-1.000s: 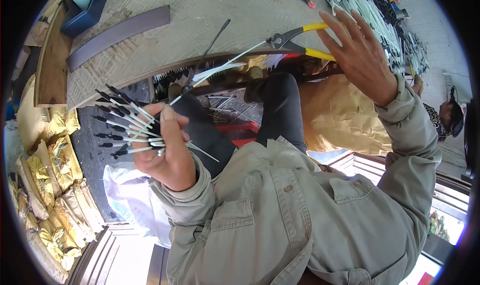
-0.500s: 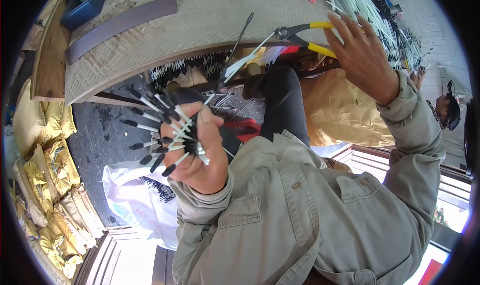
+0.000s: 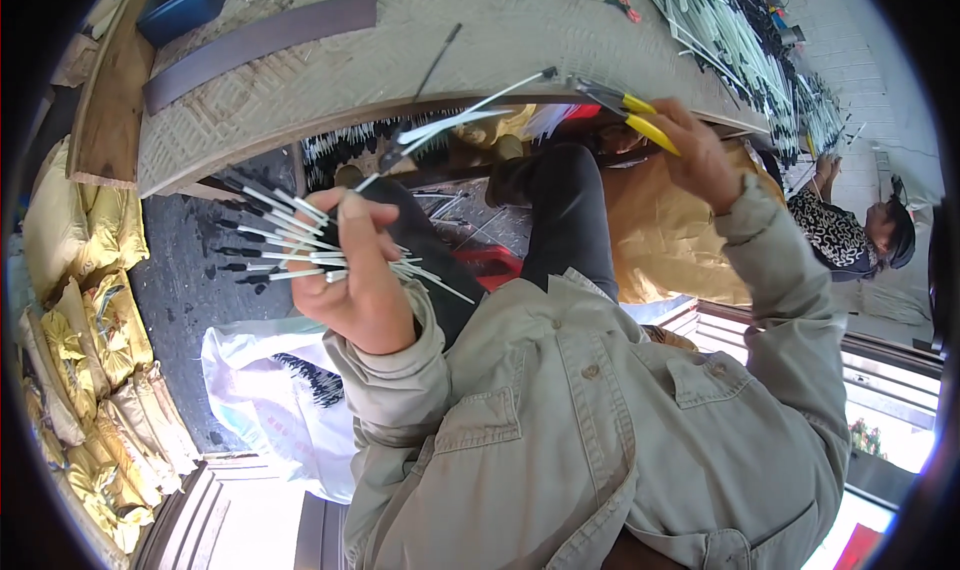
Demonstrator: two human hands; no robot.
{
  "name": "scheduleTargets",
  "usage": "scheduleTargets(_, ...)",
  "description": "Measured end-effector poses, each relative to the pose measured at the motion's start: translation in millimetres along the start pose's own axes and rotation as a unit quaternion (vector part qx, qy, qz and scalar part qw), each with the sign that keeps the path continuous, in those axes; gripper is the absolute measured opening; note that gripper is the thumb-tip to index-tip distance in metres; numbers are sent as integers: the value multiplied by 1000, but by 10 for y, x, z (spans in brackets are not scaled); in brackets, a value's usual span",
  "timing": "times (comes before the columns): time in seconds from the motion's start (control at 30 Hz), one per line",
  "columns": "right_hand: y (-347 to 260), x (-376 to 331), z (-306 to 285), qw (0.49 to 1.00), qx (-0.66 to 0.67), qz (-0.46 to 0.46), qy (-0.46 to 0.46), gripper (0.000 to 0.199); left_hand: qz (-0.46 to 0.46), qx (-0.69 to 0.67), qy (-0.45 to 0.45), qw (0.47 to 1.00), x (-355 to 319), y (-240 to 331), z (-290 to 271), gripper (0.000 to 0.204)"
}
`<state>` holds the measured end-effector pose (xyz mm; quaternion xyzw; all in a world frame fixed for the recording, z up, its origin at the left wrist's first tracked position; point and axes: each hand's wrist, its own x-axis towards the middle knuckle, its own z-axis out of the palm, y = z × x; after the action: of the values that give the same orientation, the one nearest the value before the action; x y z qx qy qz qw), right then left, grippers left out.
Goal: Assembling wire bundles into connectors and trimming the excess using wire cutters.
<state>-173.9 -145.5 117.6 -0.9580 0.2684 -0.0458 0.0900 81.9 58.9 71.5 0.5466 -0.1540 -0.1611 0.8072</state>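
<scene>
My left hand (image 3: 365, 290) is closed around a bunch of thin white rods with black tips (image 3: 285, 235), which fan out to the left. From its thumb and fingertips a few longer white rods (image 3: 455, 120) and a dark one (image 3: 437, 65) stick out toward the table; one white rod ends in a black tip. My right hand (image 3: 697, 158) is wrapped round the yellow handles of a pair of pliers (image 3: 640, 122). The dark jaws sit a little to the right of that black tip, apart from it.
Across the front runs a grey table (image 3: 300, 90) with a dark flat strip (image 3: 260, 45), a blue bin (image 3: 182, 10) and red-handled scissors (image 3: 625, 8). White rods (image 3: 715, 30) are heaped at right, near another person (image 3: 840, 230). Sacks (image 3: 110, 320) and a white bag (image 3: 250, 390) stand left.
The pliers have come away from the rod's end and moved down, their handles closer together. My right hand has curled round them. My left hand has turned, and its bunch points more leftward.
</scene>
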Motion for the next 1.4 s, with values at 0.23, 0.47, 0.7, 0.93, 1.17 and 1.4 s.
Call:
scheduleTargets(0.23,1,-327,581,957,265,-13,117,33,-31,-13,56,998,93,2,-96,7)
scheduleTargets(0.47,-86,-545,683,939,322,-11,120,34,-75,-97,37,992,109,58,-177,16)
scheduleTargets(0.7,-122,-506,436,986,92,-35,132,51,2,-120,-4,993,32,314,-57,27)
scheduleTargets(0.93,99,-303,276,967,-69,6,246,48,33,-120,-32,992,33,548,34,24)
scheduleTargets(1.17,609,297,306,960,-69,65,262,35,15,-85,-70,994,-74,583,572,26)
scheduleTargets(1.4,718,606,269,963,-62,64,253,33,-5,-158,-111,981,-44,589,833,26)
